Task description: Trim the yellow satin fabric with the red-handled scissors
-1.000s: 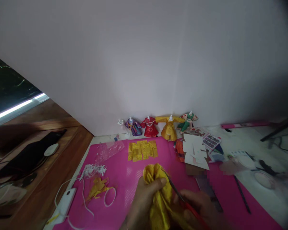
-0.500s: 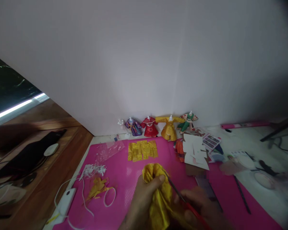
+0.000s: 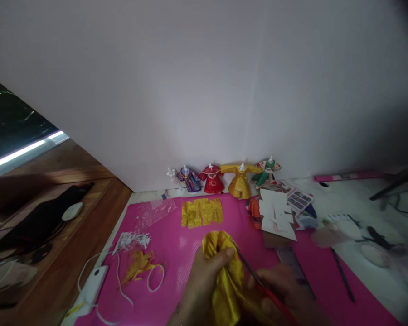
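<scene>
Bunched yellow satin fabric [image 3: 226,290] is gripped in my left hand [image 3: 204,276], the thumb pressed over its folded upper part. My right hand [image 3: 279,290] holds red-handled scissors [image 3: 247,266], whose dark blades reach up to the right side of the fabric's top edge. Whether the blades are parted cannot be made out. Past my hands, flat cut yellow fabric pieces [image 3: 202,213] lie on the pink mat [image 3: 172,246]. The lower end of the held fabric runs out of the picture.
Small dressed figures stand along the wall, among them a red robe [image 3: 212,179] and a yellow robe [image 3: 240,184]. To the left lie orange-yellow scraps [image 3: 139,265], a white ring [image 3: 155,278] and a power strip [image 3: 92,290]. Cut white paper [image 3: 275,215] and a phone-like dark slab [image 3: 295,271] lie right.
Almost nothing differs. Both hands, the scissors and the yellow fabric stay in nearly the same place, and the view has shifted very slightly.
</scene>
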Demonstrator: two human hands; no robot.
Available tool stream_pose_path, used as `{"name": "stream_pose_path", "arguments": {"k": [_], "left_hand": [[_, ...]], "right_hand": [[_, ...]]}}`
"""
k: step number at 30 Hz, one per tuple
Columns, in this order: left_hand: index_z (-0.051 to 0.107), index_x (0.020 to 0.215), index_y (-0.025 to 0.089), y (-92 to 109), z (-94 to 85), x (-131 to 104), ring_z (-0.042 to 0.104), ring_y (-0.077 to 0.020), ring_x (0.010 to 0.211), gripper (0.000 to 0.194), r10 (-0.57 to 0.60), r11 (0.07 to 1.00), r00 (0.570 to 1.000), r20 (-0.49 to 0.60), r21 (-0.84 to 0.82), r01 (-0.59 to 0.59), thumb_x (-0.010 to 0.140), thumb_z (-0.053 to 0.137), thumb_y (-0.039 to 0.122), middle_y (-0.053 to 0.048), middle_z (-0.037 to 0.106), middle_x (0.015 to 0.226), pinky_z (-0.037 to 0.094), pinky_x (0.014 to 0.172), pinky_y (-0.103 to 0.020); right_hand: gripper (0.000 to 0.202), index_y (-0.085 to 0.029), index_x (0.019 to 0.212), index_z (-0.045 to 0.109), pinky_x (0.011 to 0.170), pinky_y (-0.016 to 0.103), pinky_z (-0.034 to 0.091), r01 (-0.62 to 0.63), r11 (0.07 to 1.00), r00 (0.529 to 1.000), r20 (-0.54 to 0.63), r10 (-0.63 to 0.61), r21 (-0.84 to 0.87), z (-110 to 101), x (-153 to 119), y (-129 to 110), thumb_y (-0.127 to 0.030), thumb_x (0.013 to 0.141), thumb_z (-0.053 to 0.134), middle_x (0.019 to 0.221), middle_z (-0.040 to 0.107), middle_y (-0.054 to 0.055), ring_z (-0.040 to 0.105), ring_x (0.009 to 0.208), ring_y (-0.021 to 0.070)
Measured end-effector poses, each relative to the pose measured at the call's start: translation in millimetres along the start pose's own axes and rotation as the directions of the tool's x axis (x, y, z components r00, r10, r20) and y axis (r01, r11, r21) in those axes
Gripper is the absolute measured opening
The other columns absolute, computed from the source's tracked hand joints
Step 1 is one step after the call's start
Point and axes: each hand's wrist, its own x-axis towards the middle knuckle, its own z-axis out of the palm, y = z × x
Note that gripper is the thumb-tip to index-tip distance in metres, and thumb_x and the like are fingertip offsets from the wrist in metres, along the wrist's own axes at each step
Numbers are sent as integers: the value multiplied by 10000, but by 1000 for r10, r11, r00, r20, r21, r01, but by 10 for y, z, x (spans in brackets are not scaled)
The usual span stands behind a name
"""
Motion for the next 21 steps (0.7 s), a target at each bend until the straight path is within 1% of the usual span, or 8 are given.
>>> {"name": "stream_pose_path", "arguments": {"k": [3, 8, 13, 18, 21], "left_hand": [[687, 716, 124, 13, -2, 2, 609, -167, 566, 310, -9, 1000, 1000, 16, 2, 9, 527, 864, 295, -31, 659, 609, 512, 602, -293], [681, 709, 126, 29, 8, -21, 590, -155, 567, 278, -20, 1000, 999, 31, -13, 21, 546, 848, 275, -22, 639, 605, 510, 602, -287], [667, 703, 137, -4, 16, -51, 582, -141, 551, 205, 17, 1000, 1000, 25, -4, -17, 607, 809, 250, -16, 634, 603, 486, 590, -262], [674, 719, 135, -26, 14, -75, 595, -138, 587, 179, 34, 999, 999, 25, 3, -34, 620, 797, 218, -17, 645, 623, 485, 615, -246], [675, 716, 130, -17, 16, -82, 598, -140, 578, 189, 26, 1000, 999, 32, 13, -27, 616, 801, 230, -21, 650, 628, 488, 595, -249]], "right_hand": [[541, -209, 769, 687, 495, 234, 355, -5, 1000, 1000, -16, 5, 8, 6, -5, 25, -704, 825, 478, 576, 546, 5, 486, 563, 168], [597, -211, 817, 685, 510, 259, 329, -87, 995, 995, 43, 85, 42, -1, -11, 62, -761, 791, 455, 562, 502, -8, 446, 536, 162], [672, -217, 817, 676, 545, 282, 333, -103, 992, 991, 88, 97, 68, -34, 3, 31, -828, 761, 400, 582, 454, -11, 447, 564, 177], [659, -223, 818, 672, 553, 283, 337, -136, 989, 986, 106, 129, 56, -47, -3, 38, -826, 759, 414, 596, 476, -1, 480, 612, 200], [622, -218, 796, 653, 554, 276, 346, -125, 990, 985, 130, 116, 61, -52, -10, 53, -797, 781, 426, 631, 516, 12, 507, 657, 213]]}}
